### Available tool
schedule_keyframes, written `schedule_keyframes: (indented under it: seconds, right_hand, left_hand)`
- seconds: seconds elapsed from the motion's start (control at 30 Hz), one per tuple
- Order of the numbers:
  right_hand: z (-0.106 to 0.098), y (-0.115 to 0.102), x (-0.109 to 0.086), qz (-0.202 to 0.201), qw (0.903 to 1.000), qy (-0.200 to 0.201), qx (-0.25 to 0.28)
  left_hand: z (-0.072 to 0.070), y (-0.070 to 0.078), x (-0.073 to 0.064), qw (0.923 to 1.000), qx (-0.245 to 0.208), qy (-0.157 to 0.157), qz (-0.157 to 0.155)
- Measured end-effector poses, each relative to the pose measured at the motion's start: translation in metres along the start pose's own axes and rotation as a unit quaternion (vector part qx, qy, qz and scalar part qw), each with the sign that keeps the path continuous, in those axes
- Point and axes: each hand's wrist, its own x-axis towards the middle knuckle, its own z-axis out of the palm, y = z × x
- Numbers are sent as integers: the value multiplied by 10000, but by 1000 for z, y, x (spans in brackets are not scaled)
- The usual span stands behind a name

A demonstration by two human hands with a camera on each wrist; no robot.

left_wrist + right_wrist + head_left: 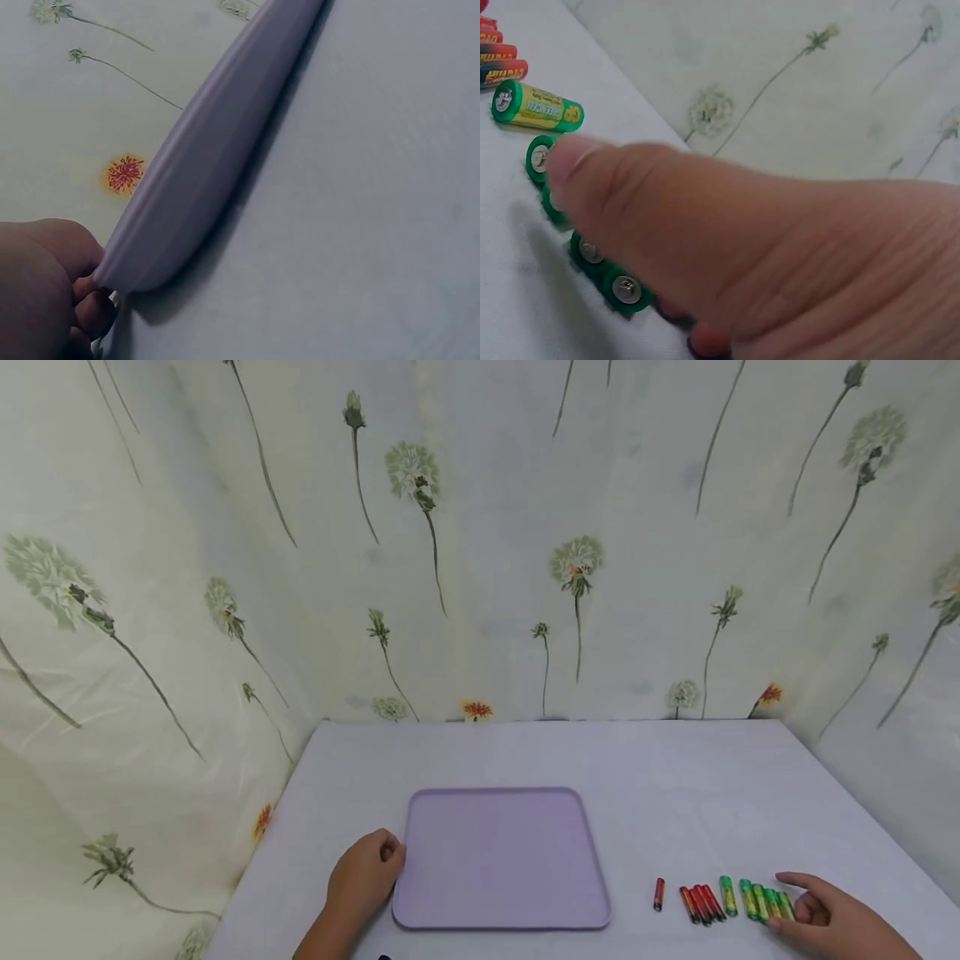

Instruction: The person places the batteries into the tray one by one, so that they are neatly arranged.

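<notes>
On the white table a light purple tray (498, 860) lies flat. My left hand (363, 877) pinches its left rim between thumb and curled fingers; the left wrist view shows the tray's side wall (199, 157) there. To the right, my right hand (832, 922) is beside a row of several green batteries (761, 900), index finger stretched past their far ends and thumb at their near ends. In the right wrist view the thumb covers part of these batteries, so contact is hard to tell. A single green battery (538, 106) lies just left of the row.
Several red batteries (702, 904) lie side by side left of the green ones, with one red battery (658, 894) apart, nearer the tray. Floral cloth (495, 527) hangs behind the table and at both sides. A small dark object (384, 957) shows at the bottom edge.
</notes>
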Motion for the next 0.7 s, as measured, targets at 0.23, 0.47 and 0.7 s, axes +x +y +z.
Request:
schedule_keyframes:
  seconds: [0.23, 0.47, 0.7]
  right_hand:
    - [-1, 1, -1, 44, 9997, -228, -104]
    - [-6, -3, -7, 143, 9995, -257, -135]
    - [-5, 5, -3, 220, 9993, -309, -49]
  left_hand:
    - [-1, 1, 1, 10000, 83, -29, -28]
    - [0, 0, -1, 9999, 94, -74, 8]
    - [-2, 1, -2, 9998, 153, -27, 128]
